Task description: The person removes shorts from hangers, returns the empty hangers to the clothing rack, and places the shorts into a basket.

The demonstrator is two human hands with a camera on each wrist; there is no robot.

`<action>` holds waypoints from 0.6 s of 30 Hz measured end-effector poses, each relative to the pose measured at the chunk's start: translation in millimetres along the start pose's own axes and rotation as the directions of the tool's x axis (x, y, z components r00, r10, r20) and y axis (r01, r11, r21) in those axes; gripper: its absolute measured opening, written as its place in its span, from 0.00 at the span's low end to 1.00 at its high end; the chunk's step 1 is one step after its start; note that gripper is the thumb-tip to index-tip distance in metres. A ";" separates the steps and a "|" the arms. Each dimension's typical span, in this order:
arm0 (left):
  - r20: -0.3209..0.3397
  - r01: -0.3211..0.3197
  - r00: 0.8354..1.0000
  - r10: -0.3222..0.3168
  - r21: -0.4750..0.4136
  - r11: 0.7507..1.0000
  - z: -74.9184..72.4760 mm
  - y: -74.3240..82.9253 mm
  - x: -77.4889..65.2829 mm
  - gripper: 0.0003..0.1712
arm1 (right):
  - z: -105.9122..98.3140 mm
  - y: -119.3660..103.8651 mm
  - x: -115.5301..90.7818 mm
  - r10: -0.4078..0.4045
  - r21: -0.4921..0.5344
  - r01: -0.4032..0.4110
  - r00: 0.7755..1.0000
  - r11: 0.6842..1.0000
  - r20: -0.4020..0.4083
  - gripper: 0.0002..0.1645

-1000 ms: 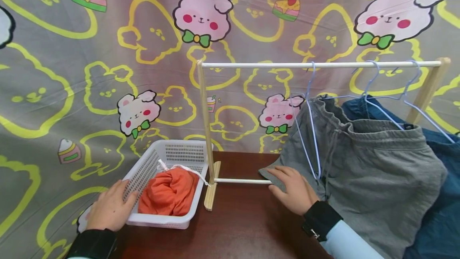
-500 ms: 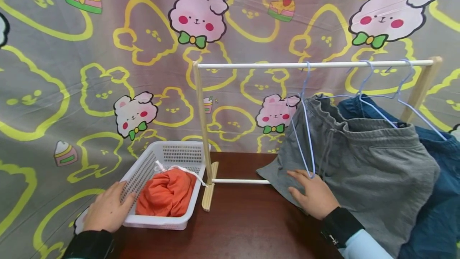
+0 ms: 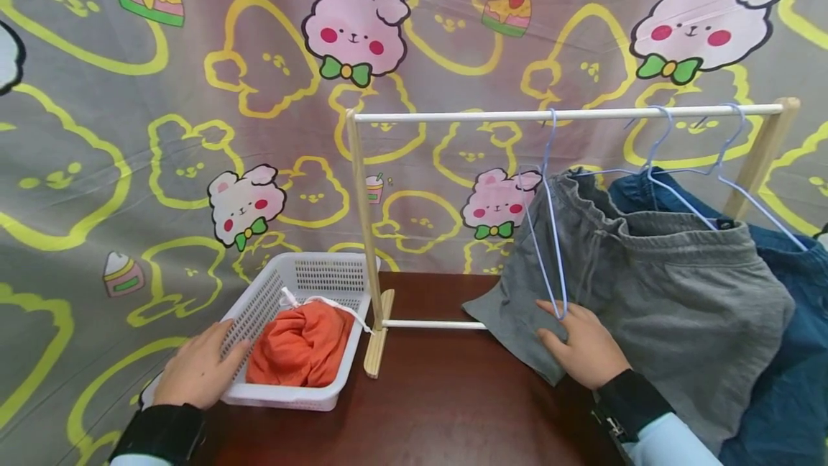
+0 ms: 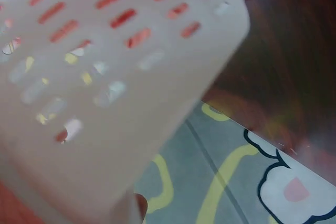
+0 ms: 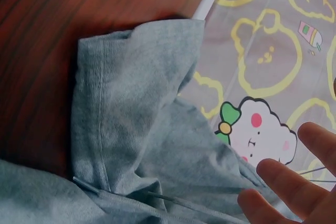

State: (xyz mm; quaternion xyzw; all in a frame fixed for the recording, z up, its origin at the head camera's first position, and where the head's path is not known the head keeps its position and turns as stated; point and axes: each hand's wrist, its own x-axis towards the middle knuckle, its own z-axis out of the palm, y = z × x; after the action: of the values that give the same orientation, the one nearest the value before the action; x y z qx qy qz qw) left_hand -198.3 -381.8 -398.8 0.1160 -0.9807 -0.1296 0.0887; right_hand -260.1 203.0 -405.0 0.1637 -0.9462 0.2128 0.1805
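Note:
My left hand grips the left rim of a white plastic basket, which holds a crumpled orange cloth garment with a white drawstring. In the left wrist view the perforated basket wall fills much of the frame, with one fingertip showing at its edge. My right hand has its fingers spread by the leg of grey drawstring shorts; whether they touch is unclear. A light-blue hanger hangs beside the shorts, its lower end overlapping my fingers. The right wrist view shows my extended fingers near the grey fabric.
A rack with a white top bar and wooden posts stands on the dark brown table. Blue shorts hang behind the grey ones at the right, with more hangers above. A cartoon-patterned curtain backs everything.
My right hand has moved right, away from the tip of the grey shorts' leg to beside the hanger's lower end. My left hand stays on the basket rim.

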 end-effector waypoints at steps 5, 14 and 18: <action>0.003 -0.043 0.999 0.043 -0.007 0.999 -4.6 11.1 -2.6 0.49 | -2.1 2.3 0.6 0.023 -0.002 -0.023 1.000 1.000 -0.002 0.30; -0.029 -0.203 0.979 0.202 -0.064 0.977 -14.7 54.3 -11.0 0.45 | -1.6 8.1 -3.7 0.035 -0.012 -0.036 0.999 0.999 -0.014 0.28; -0.047 -0.249 0.968 0.245 -0.091 0.964 -21.9 79.7 -15.8 0.44 | -2.5 9.5 -5.0 0.044 -0.011 -0.044 0.999 0.999 -0.002 0.28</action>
State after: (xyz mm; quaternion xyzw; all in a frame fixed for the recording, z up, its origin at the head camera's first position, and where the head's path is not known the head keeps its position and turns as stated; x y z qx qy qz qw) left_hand -195.0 -308.1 -358.4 -0.0092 -0.9784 -0.1626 0.1270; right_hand -258.7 213.5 -408.3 0.1415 -0.9506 0.2118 0.1775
